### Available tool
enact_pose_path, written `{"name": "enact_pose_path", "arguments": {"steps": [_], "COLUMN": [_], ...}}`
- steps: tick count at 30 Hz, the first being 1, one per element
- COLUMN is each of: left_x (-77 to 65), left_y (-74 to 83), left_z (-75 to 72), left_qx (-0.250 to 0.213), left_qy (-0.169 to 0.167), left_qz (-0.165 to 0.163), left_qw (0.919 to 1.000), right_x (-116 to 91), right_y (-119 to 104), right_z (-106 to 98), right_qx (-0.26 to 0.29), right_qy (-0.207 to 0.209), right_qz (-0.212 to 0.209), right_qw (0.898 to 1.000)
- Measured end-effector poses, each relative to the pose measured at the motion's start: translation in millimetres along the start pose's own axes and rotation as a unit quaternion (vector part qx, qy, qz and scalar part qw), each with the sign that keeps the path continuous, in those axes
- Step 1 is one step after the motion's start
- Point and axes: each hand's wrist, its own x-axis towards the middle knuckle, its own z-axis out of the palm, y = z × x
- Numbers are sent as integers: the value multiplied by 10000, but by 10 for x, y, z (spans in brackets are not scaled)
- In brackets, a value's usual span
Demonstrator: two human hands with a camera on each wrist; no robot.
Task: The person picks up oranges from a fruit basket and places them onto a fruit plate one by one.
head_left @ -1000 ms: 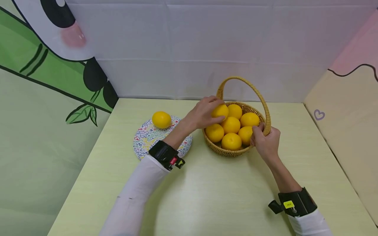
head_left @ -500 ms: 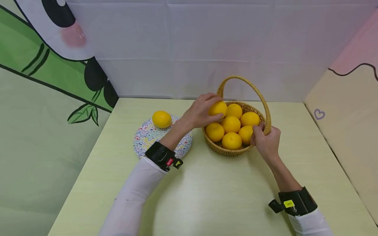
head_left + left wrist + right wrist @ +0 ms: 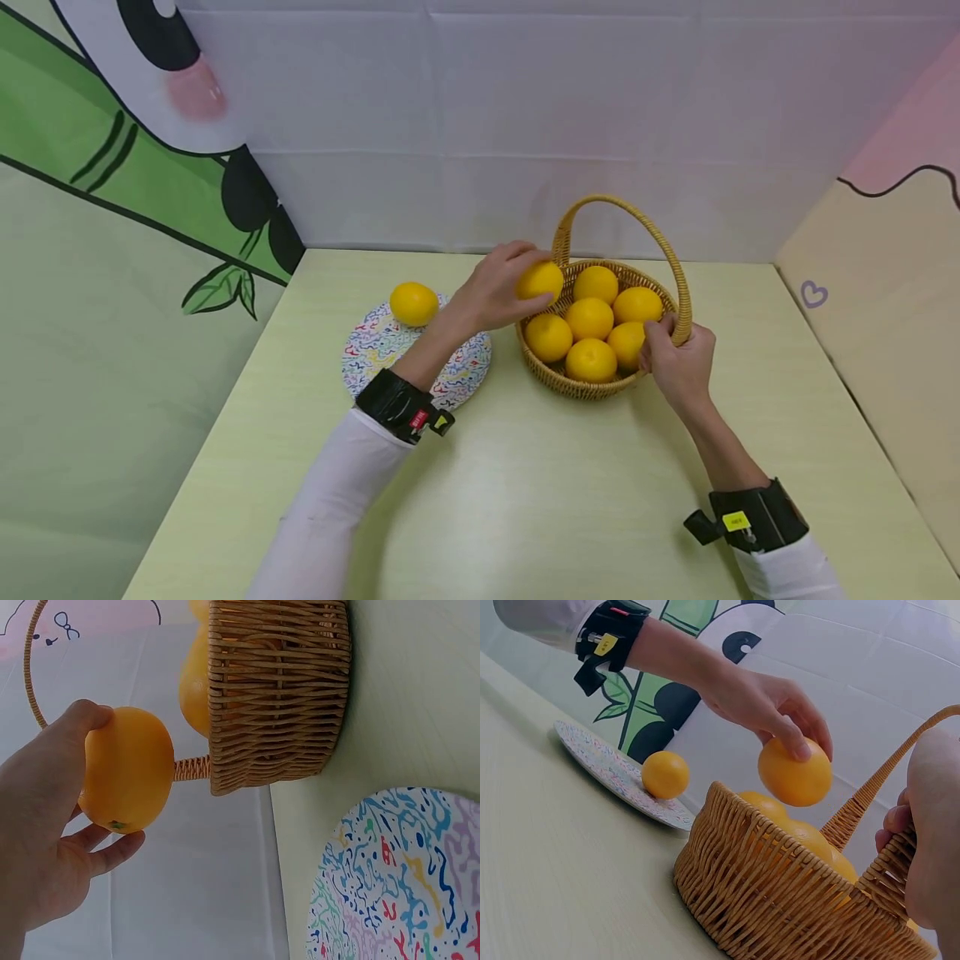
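From the left hand [image 3: 489,287], which is gripping an orange [image 3: 540,283] over the basket's [image 3: 558,383] ten o'clock rim, the plate [image 3: 382,342] is lying toward eight o'clock — well apart from the right hand [image 3: 681,358], which is grasping the handle [image 3: 683,300] at three o'clock. Six oranges [image 3: 591,360] are showing inside; another [image 3: 414,304] is resting at the plate's twelve o'clock edge.

We see a pale table [image 3: 525,500] and, behind it, a greyish cloth [image 3: 487,100]. At left we notice painted green bamboo [image 3: 45,117]; at right, a purple heart [image 3: 813,294].
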Motion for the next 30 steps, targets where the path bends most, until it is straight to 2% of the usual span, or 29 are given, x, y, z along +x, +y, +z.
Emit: {"name": "enact_pose_path", "arguments": {"steps": [8,15,23,30], "left_x": [-287,-606,-895,-1127], "left_y": [-98,-177,-280,-392], "left_z": [-132,-308,-475,-603], "left_qx": [-131,-280,-231,-204], "left_qy": [113,240,318,553], "left_qz": [-49,-170,-516,-596], "left_qw": [9998,9992,9979,9965], "right_x": [-183,-344,-342,-341], "right_y": [-75,-135,-136,-136], "right_z": [80,151,152,148], "right_qx": [-46,-46,-27,-43], "right_qy": [113,215,200,167], "right_qz": [-71,-85,-114,-135], "right_qw": [9999,9997,9997,9998]}}
